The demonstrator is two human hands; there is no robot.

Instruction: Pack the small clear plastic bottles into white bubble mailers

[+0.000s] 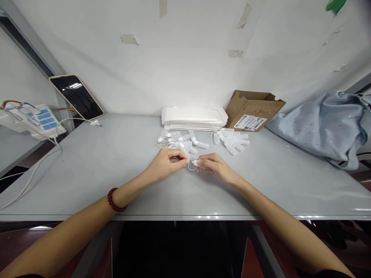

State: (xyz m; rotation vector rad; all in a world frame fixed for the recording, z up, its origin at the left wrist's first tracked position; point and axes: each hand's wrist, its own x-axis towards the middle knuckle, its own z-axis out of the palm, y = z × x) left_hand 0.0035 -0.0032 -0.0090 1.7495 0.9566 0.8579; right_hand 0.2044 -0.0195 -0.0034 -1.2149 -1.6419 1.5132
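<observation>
Over the grey table, your right hand pinches the small white-tipped piece and your left hand its thin cord; likely light and slippery, it is best held by its body.

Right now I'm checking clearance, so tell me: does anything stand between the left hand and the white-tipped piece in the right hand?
Nothing visible blocks the left hand from the white-tipped piece in the right hand; only a thin loop shows there.

The tabletop looks smooth and glossy, the tubes translucent plastic, the box matt cardboard.
</observation>
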